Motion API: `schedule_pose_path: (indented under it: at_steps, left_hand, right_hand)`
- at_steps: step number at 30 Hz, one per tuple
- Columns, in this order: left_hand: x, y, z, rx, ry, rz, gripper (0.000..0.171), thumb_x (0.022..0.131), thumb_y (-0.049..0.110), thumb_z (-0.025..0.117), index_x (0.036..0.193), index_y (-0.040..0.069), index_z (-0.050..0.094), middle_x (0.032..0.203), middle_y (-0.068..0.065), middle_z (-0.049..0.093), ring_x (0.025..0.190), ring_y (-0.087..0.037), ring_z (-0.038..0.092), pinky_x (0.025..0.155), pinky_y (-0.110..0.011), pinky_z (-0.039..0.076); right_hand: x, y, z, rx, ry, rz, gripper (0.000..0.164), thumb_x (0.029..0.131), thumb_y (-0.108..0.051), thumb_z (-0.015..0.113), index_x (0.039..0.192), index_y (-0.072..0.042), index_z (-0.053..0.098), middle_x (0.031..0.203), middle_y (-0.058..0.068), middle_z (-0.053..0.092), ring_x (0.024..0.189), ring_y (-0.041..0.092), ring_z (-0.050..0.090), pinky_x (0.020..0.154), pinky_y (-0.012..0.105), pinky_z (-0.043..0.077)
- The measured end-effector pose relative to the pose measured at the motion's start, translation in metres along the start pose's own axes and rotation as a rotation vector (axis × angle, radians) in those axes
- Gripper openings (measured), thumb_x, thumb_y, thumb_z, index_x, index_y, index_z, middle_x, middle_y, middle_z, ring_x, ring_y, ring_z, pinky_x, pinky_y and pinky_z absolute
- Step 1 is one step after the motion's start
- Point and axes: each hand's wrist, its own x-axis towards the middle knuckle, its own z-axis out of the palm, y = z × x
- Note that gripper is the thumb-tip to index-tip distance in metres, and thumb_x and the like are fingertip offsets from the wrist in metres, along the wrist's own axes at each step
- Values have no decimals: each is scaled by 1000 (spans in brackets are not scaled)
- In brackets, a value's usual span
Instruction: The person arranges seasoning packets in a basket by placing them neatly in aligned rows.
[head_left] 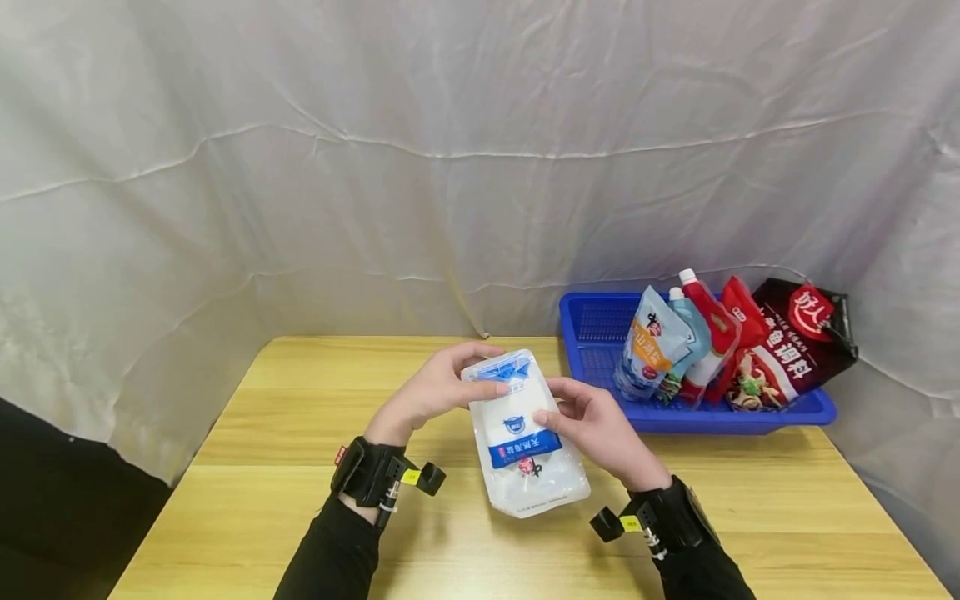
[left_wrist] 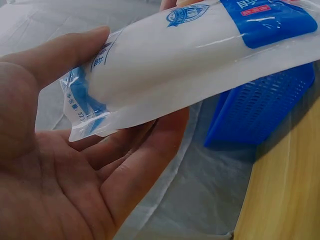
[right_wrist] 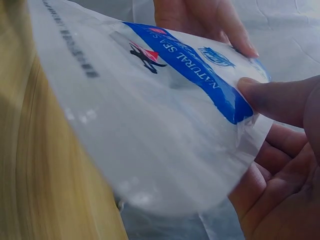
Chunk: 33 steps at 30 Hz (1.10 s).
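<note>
A white-and-blue pouch of sea salt (head_left: 517, 433), its print reading "NATURAL SEA SALT" in the right wrist view, is held above the table between both hands. My left hand (head_left: 435, 387) pinches one end, the thumb on the printed face and the fingers behind. On the right side edge, my right hand (head_left: 600, 425) grips the pouch with its thumb (right_wrist: 275, 100) across the blue band and its fingers behind. The printing faces up and lies upside down in the head view. A wide, pale end with a small red-and-black logo points toward the body.
A blue plastic basket (head_left: 600, 333) stands at the back right of the wooden table (head_left: 300, 467). Leaning in it are a blue-and-orange pouch (head_left: 652, 346), spouted pouches, a red packet (head_left: 742, 312) and a large black seasoning bag (head_left: 802, 342). Pale cloth (head_left: 420, 208) hangs behind.
</note>
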Motion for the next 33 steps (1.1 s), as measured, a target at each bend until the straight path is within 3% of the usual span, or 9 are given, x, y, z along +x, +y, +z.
schedule_pose_path:
  at_steps: [10,16,25,33]
  left_hand:
    - [-2,-7,4,-64,70,7,52,92,21,80,138,5,64,114,-15,73,87,-23,73,74,-43,64]
    - [-6,-8,3,-98,151,18,51,92,21,80,138,5,65,118,-15,72,88,-22,73,74,-44,64]
    - [-13,-7,1,-190,295,47,47,92,15,79,135,3,65,114,-17,72,86,-21,72,72,-37,63]
    - [-17,-5,2,-287,404,62,49,93,12,78,138,3,63,117,-18,68,89,-22,72,73,-37,64]
  right_hand:
    - [1,0,2,-8,-13,-7,52,100,-19,72,146,-1,56,131,22,67,105,28,74,81,34,63]
    - [2,1,3,8,17,-9,55,100,-21,71,148,-1,53,134,23,66,104,25,73,81,31,62]
    - [2,3,2,100,98,-36,47,103,-23,68,145,-5,58,134,20,66,103,20,71,81,30,60]
    - [1,5,6,252,182,-73,45,106,-26,62,144,-1,57,119,8,73,93,19,72,74,30,62]
